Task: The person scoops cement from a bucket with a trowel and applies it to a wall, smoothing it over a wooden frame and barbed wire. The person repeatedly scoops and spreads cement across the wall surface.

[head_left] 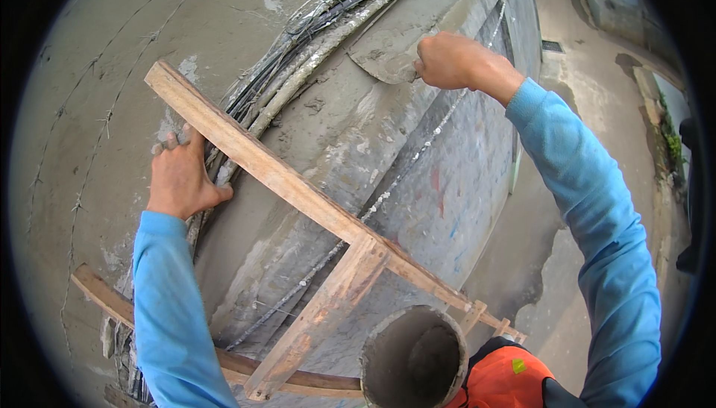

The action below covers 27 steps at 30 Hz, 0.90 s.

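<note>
My right hand (459, 63) is closed round the handle of a trowel (388, 65), whose grey-smeared blade lies against the wet mortar on the ledge (328, 106). Lower down at the left, my left hand (183, 177) leans on the plastered wall (97, 102) with its fingers spread and its tips coated in grey. Its thumb reaches to the bundle of cables (276, 83) that runs along the ledge. Right beside that hand passes the upper end of a wooden ladder (261, 165).
A round bucket (369, 356) holding grey mortar stands close at the bottom, beside an orange garment (507, 378). Barbed wire (93, 177) runs along the left. A mortar-spattered cord (406, 169) crosses the grey block wall (440, 199). A paved lane (556, 259) lies far below at right.
</note>
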{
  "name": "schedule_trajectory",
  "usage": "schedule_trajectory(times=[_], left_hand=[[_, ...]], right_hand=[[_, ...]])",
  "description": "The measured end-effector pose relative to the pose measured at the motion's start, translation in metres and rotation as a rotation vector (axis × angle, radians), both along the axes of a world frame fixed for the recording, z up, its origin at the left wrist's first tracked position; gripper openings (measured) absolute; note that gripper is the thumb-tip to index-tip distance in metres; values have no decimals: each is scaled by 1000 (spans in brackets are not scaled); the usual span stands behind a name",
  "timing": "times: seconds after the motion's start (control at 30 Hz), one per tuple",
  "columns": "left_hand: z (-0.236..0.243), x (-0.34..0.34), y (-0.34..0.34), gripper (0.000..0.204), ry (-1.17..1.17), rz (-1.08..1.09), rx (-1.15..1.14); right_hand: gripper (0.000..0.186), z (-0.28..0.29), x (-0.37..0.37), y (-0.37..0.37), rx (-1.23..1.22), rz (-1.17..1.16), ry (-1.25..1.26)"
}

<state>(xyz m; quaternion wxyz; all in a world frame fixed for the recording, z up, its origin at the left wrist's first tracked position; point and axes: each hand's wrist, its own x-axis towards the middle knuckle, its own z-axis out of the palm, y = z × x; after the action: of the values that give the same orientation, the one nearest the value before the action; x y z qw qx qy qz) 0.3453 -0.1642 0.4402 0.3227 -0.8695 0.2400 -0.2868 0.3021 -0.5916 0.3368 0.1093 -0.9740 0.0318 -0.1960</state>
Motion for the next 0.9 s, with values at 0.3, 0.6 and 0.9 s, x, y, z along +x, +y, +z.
schedule_trajectory(times=[0.3, 0.6, 0.9], left_hand=[[0, -1, -2, 121, 5, 27, 5], [2, -5, -7, 120, 35, 69, -24], [1, -4, -8, 122, 43, 101, -29]], right_hand=[[40, -4, -28, 22, 120, 105, 159], [41, -12, -27, 53, 179, 186, 118], [36, -18, -41, 109, 42, 346, 33]])
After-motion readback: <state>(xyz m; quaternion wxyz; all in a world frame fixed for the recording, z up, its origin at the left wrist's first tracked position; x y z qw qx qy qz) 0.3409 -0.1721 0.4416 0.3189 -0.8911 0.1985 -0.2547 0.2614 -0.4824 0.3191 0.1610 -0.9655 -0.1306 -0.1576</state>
